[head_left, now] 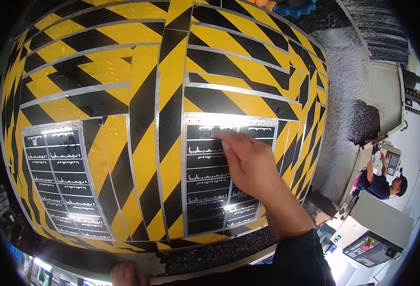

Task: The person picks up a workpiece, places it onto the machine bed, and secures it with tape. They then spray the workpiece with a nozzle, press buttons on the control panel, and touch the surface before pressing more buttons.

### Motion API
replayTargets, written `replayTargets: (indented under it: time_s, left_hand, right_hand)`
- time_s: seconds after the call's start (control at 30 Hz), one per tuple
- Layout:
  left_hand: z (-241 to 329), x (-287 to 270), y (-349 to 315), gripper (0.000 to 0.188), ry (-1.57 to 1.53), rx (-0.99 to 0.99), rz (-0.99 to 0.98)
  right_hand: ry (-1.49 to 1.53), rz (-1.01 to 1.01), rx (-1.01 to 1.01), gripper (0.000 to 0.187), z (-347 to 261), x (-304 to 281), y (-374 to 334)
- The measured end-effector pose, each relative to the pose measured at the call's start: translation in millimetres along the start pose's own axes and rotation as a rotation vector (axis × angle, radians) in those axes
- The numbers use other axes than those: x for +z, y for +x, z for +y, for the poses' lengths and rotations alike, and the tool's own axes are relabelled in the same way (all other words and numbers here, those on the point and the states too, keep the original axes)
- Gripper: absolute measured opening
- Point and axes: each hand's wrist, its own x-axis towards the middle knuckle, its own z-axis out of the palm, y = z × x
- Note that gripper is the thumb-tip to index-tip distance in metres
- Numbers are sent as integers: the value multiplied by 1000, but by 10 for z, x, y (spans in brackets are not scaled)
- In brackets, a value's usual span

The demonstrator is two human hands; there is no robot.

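My right hand (pixel 250 162) reaches over the right-hand black slotted panel (pixel 207 186). Its thumb and forefinger are pinched at the panel's top row, on a small flat dark rectangular piece (pixel 208 133). The hand partly hides that piece and the slots under it. Rows of narrow pale slots or marks run across the panel. My left hand (pixel 126 274) is at the lower edge of the view, its fingers curled over the pale front ledge (pixel 145 263); its lower part is cut off.
A second black panel (pixel 67 181) lies to the left. Yellow-and-black striped strips (pixel 143 119) surround both panels. Pale metal chips (pixel 341 95) cover the bed at right. A blue corrugated hose (pixel 295 8) is at the top. Beyond, a person (pixel 379 183) stands near a machine control panel (pixel 369 248).
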Motion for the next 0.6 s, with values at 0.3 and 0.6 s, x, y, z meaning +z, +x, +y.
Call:
replayTargets:
  time_s: [0.3, 0.6]
  left_hand:
    - [50, -2, 57, 30, -37, 0, 2]
    - [67, -202, -2, 29, -9, 39, 209]
  right_hand:
    - [-4, -46, 23, 23, 18, -68, 35]
    - [1, -97, 34, 22, -235, -145, 21]
